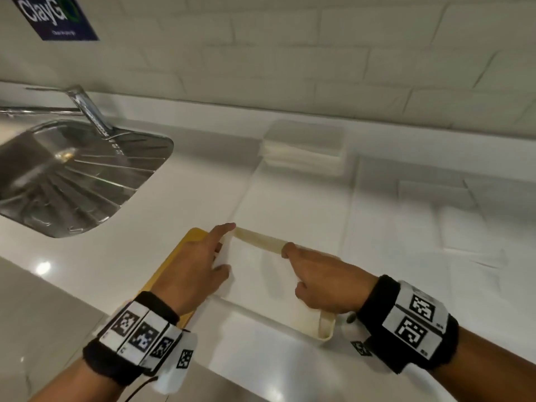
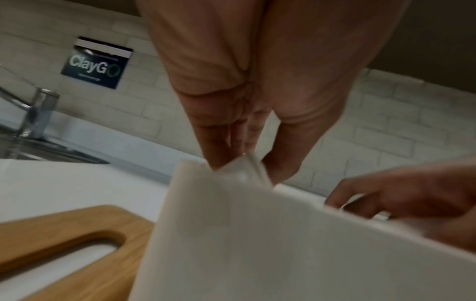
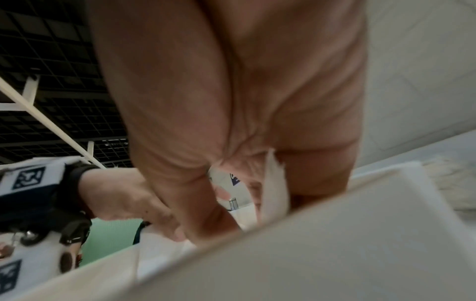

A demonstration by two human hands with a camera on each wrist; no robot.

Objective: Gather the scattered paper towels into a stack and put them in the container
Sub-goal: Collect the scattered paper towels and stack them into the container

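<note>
A white stack of paper towels (image 1: 255, 271) sits low inside the cream container (image 1: 324, 326) near the counter's front edge. My left hand (image 1: 224, 248) pinches the stack's left side, index finger stretched along its far corner. My right hand (image 1: 293, 268) grips the right side with curled fingers. The left wrist view has the left fingertips (image 2: 219, 160) pinching a corner of the paper towels (image 2: 257, 234). In the right wrist view a towel edge (image 3: 274, 189) stands between my right fingers, above the container wall (image 3: 335, 254). More paper towels (image 1: 435, 216) lie spread on the counter to the right.
A wooden lid (image 1: 188, 242) with a slot (image 2: 77, 258) lies left of the container. Another folded towel stack (image 1: 304, 149) rests by the tiled back wall. A steel sink (image 1: 72, 175) with a faucet (image 1: 87, 108) fills the left. A dark sign (image 1: 55, 15) hangs on the wall.
</note>
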